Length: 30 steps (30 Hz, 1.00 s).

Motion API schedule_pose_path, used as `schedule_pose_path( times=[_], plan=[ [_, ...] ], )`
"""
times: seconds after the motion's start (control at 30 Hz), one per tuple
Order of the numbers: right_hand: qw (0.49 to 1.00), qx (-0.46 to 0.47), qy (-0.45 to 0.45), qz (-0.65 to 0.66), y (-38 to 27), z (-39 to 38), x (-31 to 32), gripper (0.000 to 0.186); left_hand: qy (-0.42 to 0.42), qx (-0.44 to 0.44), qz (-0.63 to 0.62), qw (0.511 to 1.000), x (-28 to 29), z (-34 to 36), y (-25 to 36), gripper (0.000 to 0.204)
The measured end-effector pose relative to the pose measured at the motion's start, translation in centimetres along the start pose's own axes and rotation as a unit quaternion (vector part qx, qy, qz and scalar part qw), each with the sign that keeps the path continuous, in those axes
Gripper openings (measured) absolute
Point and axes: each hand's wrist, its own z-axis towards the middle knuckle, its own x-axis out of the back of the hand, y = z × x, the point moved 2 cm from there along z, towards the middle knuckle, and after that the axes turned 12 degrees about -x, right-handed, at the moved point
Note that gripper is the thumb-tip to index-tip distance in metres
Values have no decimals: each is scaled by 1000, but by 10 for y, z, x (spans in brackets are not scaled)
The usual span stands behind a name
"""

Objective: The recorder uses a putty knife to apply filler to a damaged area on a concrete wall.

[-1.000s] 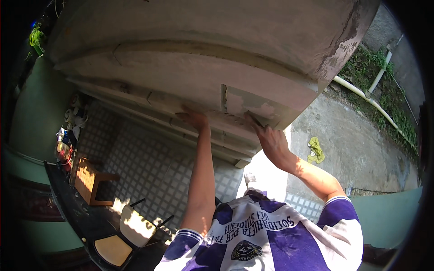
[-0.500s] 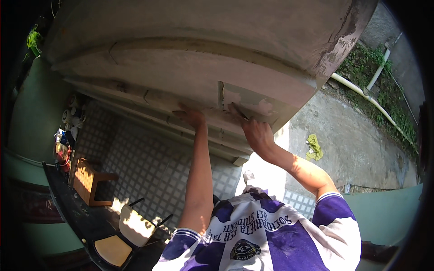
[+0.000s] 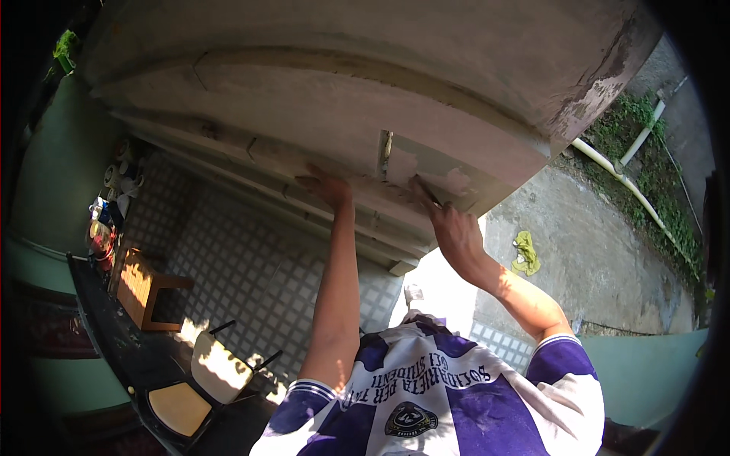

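A plastered concrete wall (image 3: 319,106) with a ledge spans the upper middle. My left hand (image 3: 331,188) lies against its lower edge, fingers spread and holding nothing. To the right, my right hand (image 3: 458,234) is closed round a thin, dark scraper (image 3: 430,194), its handle mostly hidden in the fingers. The scraper's tip touches the lower edge of a smooth grey patch (image 3: 490,163) with paler pinkish smears. A narrow dark slot (image 3: 385,154) with a light edge borders that patch on the left.
Below the wall lies a tiled floor (image 3: 258,266). A wooden stool (image 3: 137,289), a chair (image 3: 219,366) and cans (image 3: 112,176) stand at left. White pipes (image 3: 601,158) run along the right bank; a yellow-green cloth (image 3: 525,253) lies on concrete.
The whole view has shifted a little, carrying the wall to the right. My right hand has moved the scraper slightly right and down along the patch's edge. My left hand stays against the wall.
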Motion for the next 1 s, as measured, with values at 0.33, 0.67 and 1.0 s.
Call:
schedule_pose_path(
  times=[0.33, 0.67, 1.0],
  plan=[
    [999, -11, -13, 27, -1, -4, 9, 85, 44, 21, -20, 999, 4, 2, 5, 88],
    [1000, -9, -8, 28, -6, -1, 3, 86, 45, 5, -29, 999, 8, 0, 10, 86],
    [999, -17, -33, 35, -5, -3, 1, 87, 29, 35, -47, 998, 11, -8, 27, 88]
  ],
)
